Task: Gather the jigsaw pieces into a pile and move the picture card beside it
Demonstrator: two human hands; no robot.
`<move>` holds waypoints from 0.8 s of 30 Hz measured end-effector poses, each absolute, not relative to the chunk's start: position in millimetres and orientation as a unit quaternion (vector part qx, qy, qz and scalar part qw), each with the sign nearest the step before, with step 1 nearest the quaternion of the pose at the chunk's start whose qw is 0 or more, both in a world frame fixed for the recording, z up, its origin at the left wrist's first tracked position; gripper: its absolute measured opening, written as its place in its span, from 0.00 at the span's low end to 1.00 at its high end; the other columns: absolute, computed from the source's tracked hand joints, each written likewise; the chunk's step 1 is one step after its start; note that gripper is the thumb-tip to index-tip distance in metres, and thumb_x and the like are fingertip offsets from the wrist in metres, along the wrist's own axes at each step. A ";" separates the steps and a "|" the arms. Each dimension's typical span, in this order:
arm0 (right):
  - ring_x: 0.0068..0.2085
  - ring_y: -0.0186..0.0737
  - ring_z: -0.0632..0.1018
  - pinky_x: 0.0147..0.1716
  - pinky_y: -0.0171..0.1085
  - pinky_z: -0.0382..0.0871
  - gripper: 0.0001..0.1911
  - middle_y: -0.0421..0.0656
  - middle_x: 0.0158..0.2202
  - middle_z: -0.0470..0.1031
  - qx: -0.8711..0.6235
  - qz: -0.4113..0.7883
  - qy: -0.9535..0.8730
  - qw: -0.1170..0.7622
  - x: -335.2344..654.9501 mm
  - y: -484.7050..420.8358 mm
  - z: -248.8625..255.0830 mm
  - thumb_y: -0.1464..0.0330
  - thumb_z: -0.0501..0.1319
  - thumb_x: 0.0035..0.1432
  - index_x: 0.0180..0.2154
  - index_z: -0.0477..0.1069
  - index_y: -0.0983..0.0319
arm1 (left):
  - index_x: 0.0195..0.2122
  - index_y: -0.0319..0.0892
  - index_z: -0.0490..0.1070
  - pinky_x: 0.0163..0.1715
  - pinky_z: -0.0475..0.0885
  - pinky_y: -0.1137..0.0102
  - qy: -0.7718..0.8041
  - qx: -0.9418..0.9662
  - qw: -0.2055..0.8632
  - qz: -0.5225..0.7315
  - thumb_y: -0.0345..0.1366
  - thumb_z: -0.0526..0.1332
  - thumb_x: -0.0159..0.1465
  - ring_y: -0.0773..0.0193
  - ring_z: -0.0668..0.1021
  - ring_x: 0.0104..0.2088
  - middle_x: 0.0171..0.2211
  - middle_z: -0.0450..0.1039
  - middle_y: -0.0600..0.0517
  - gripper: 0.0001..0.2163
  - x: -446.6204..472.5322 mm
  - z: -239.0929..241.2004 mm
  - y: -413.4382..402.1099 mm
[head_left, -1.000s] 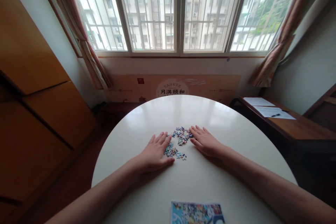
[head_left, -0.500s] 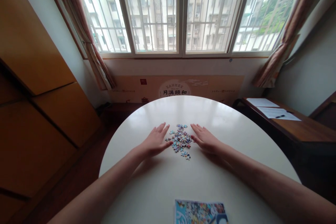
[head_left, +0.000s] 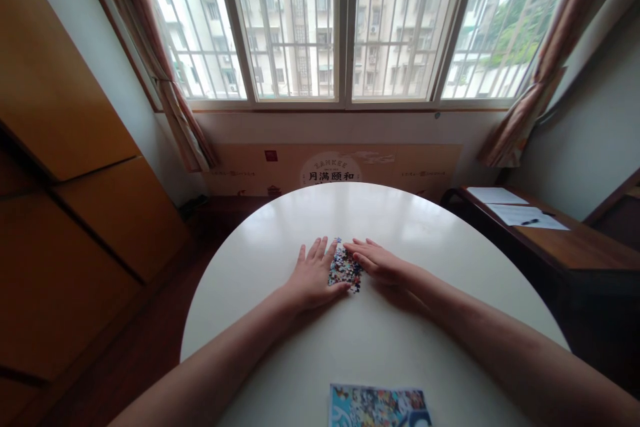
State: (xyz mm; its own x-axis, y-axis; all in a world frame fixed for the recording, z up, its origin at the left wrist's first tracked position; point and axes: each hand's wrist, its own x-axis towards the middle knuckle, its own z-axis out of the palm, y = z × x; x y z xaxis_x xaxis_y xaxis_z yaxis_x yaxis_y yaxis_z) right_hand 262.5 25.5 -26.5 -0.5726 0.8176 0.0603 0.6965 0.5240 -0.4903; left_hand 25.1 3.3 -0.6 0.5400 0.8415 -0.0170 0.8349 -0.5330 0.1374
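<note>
A small heap of colourful jigsaw pieces (head_left: 344, 268) lies in the middle of the round white table (head_left: 380, 340). My left hand (head_left: 315, 275) lies flat on the table, fingers stretched out, pressed against the heap's left side. My right hand (head_left: 377, 260) lies flat too, fingers together and straight, against the heap's right side. The heap is squeezed narrow between both hands. Neither hand holds a piece. A colourful printed picture (head_left: 377, 407) lies at the table's near edge.
A dark wooden side table (head_left: 565, 240) with papers (head_left: 523, 215) and a pen stands to the right. Wooden cabinets (head_left: 75, 213) fill the left. A barred window with curtains (head_left: 175, 113) is ahead, a printed board (head_left: 325, 170) beneath it.
Both hands have slid inward across the table. The spread pieces are now pushed into a tight heap between them.
</note>
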 end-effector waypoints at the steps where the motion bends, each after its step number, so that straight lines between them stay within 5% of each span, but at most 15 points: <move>1: 0.70 0.50 0.50 0.68 0.56 0.41 0.35 0.43 0.69 0.51 -0.443 0.213 -0.859 0.144 266.7 20.2 -26.7 0.50 0.35 0.69 0.69 0.50 0.59 | 0.72 0.40 0.39 0.66 0.38 0.47 0.485 0.871 0.073 0.028 0.65 0.49 0.61 0.48 0.40 0.70 0.71 0.34 0.41 0.46 18.2 -0.9 7.3; 7: 0.71 0.55 0.45 0.69 0.55 0.40 0.48 0.48 0.71 0.42 -0.472 0.165 -0.858 0.116 272.1 -2.9 -21.2 0.40 0.48 0.61 0.70 0.43 0.63 | 0.71 0.39 0.41 0.66 0.43 0.49 0.528 0.840 0.120 0.040 0.61 0.36 0.68 0.50 0.44 0.70 0.71 0.38 0.41 0.39 -15.8 -5.0 47.1; 19: 0.71 0.55 0.41 0.69 0.55 0.36 0.58 0.50 0.71 0.35 -0.492 0.141 -0.854 0.088 239.7 -11.5 -18.0 0.37 0.55 0.53 0.71 0.35 0.62 | 0.65 0.55 0.59 0.65 0.41 0.44 0.445 0.887 0.122 0.026 0.55 0.37 0.71 0.50 0.47 0.70 0.71 0.46 0.49 0.27 28.0 -7.2 61.0; 24: 0.71 0.56 0.41 0.68 0.57 0.35 0.58 0.50 0.71 0.35 -0.485 0.147 -0.858 0.088 236.5 -6.0 -16.4 0.35 0.54 0.53 0.71 0.35 0.61 | 0.69 0.39 0.50 0.67 0.46 0.56 0.452 0.861 0.194 0.130 0.55 0.37 0.70 0.55 0.50 0.69 0.70 0.46 0.44 0.34 -12.5 -9.5 59.1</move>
State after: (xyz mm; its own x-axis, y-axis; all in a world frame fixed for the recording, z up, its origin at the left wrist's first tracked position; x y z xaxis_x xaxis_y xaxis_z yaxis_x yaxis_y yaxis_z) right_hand 236.5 -6.0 -16.4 -0.5142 0.8576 0.0084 0.8059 0.4865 -0.3375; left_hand -12.5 59.1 -9.5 0.5580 0.8284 0.0491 0.7274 -0.5167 0.4515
